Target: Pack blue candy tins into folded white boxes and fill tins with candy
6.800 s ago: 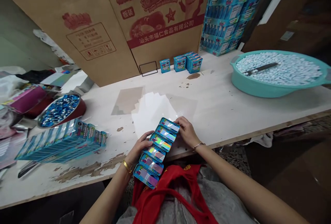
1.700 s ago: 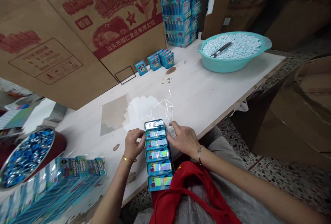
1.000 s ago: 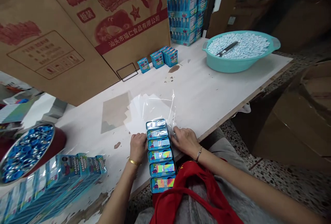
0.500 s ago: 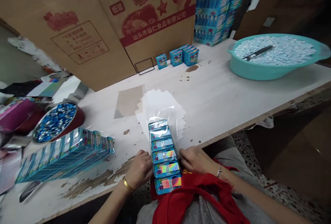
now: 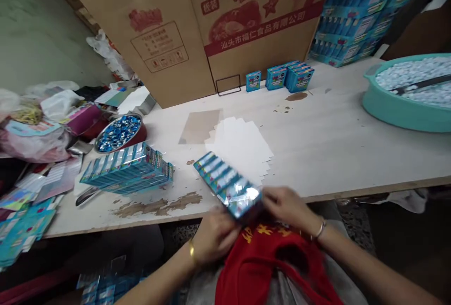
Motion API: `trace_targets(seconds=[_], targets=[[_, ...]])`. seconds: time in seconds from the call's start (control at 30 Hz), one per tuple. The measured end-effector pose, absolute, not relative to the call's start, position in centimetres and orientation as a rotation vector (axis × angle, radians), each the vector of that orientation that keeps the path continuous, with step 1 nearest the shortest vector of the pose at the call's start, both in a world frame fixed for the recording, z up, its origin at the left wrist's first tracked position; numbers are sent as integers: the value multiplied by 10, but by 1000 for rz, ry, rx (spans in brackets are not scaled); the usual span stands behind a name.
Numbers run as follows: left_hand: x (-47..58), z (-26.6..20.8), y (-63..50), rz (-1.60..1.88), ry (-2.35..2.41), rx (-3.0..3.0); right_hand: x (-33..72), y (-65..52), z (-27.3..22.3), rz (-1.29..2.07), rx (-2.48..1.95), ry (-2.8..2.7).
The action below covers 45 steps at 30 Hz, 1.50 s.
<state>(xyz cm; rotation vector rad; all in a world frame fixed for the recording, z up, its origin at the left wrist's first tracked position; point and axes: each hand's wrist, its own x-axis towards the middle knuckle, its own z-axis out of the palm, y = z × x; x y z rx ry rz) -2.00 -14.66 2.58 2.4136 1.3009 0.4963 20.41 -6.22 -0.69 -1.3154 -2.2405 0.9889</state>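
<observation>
Nearby, white sheets (image 5: 243,141) beyond blue pack (image 5: 222,179) (right fingers (image 5: 274,198) pinching it, left fingers (image 5: 227,232) unclear).

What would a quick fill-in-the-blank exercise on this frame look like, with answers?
The wrist of the person's left hand bears a shiny ____-coloured metal bracelet.
The right hand touches a clear-wrapped row of rectangular ____ packets.
The star printed on the large brown cardboard carton is ____.
The wide turquoise plastic basin stands at the picture's ____ edge.
Missing words: gold; blue; red; right.
</observation>
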Motion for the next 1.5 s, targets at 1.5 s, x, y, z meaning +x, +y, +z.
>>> trace_targets(seconds=[1.5], targets=[[-31,29,-39,1389,1611,661,227,-21,1,1533,-1199,-622]])
